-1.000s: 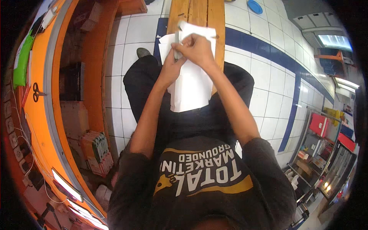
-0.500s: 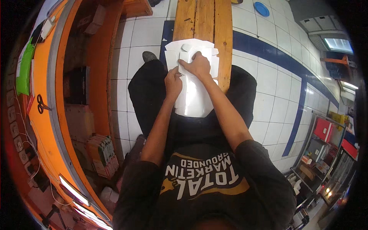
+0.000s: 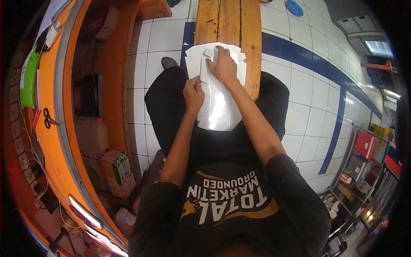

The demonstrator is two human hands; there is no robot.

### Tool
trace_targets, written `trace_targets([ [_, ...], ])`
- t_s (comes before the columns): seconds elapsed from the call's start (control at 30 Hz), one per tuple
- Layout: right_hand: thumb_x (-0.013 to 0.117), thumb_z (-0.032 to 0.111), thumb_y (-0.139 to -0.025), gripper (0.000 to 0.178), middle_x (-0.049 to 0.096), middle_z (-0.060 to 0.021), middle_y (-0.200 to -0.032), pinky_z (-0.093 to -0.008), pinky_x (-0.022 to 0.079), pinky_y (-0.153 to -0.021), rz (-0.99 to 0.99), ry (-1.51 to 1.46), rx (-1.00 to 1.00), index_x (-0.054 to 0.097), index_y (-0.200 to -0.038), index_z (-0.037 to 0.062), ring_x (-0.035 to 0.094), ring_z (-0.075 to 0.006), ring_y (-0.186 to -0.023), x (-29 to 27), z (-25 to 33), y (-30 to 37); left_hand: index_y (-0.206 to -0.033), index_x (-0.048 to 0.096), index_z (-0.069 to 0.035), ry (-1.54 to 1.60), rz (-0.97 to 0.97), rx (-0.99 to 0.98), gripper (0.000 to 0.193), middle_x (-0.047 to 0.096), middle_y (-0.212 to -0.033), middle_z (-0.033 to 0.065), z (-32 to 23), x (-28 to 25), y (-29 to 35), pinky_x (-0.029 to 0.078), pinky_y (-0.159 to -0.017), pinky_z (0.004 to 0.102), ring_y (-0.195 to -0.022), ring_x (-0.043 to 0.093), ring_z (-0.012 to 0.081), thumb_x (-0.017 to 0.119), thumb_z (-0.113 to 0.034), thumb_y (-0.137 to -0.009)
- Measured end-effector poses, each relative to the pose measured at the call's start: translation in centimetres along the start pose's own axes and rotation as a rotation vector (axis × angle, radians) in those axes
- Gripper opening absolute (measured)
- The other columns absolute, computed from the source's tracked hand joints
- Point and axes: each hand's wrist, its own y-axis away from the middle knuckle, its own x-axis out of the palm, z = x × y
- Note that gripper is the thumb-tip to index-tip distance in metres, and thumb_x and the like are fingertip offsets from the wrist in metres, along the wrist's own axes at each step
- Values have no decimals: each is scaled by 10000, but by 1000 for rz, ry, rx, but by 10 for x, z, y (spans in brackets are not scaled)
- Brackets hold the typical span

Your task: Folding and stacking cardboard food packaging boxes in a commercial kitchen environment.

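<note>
A glossy white card sheet [image 3: 219,112], cut and creased like a flattened box with flaps, lies on the wooden bench [image 3: 227,21] between my knees. Its near end reaches over my lap. At the sheet's left edge, my left hand [image 3: 194,93] has its fingers curled, the tips gripping the card beside a slit. My right hand [image 3: 224,67] rests palm down on the upper part, thumb and forefinger apart, against a raised fold. A small tab stands up near the far end, left of my right fingertips.
An orange counter [image 3: 60,141] runs down the left, with black scissors [image 3: 49,118] and a green packet [image 3: 29,81] on it. Books [image 3: 115,167] stand on a shelf below. Far right, a blue plate [image 3: 294,7] lies on the tiled floor; a cluttered metal rack [image 3: 355,171] stands lower down.
My right hand has slid slightly away from me along the fold, its fingers now further up the sheet. My left hand stays at the left edge.
</note>
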Motion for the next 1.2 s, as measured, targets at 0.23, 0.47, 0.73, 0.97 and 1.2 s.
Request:
trace_targets([
  [0.23, 780, 326, -825, 398, 675, -151, -1070, -436, 547, -798, 109, 36, -189, 728, -1097, 40, 672, -340, -969, 4, -13, -25, -1178, 673, 28, -12, 78, -63, 298, 691, -985, 161, -7, -6, -2, 538, -834, 348, -915, 688, 261, 517, 48, -925],
  [0.47, 696, 169, -839, 231, 677, -181, -1004, -444, 547, -773, 55, -171, -176, 722, -1007, 12, 667, -348, -927, 9, -16, -17, -1171, 670, 41, -25, 80, -59, 266, 686, -999, 180, -8, -12, -4, 531, -839, 370, -921, 682, 289, 548, -9, -940],
  [0.73, 732, 97, -843, 206, 738, -194, -859, -350, 582, -713, -87, -571, 286, 708, -995, -40, 731, -253, -752, -14, -20, -10, -1142, 676, 39, -314, -163, 293, 252, 650, -943, 184, -55, -5, -27, 478, -885, 434, -958, 622, 359, 605, -70, -926],
  [0.97, 645, 49, -972, 170, 729, -135, -956, -298, 624, -803, -82, -1053, 324, 697, -1071, -79, 712, -160, -836, -124, 28, 38, -1015, 711, 30, 343, 22, 189, 115, 694, -921, 87, -126, -22, -8, 499, -710, 303, -791, 628, 164, 679, -46, -935],
  [1.2, 701, -21, -920, 156, 735, -86, -974, -217, 530, -761, -53, -1056, 194, 715, -1068, -67, 658, -83, -844, -165, 44, 82, -1001, 703, 33, 506, 28, 10, 87, 685, -970, 38, -175, -46, 15, 491, -718, 227, -845, 616, 67, 660, -32, -963],
])
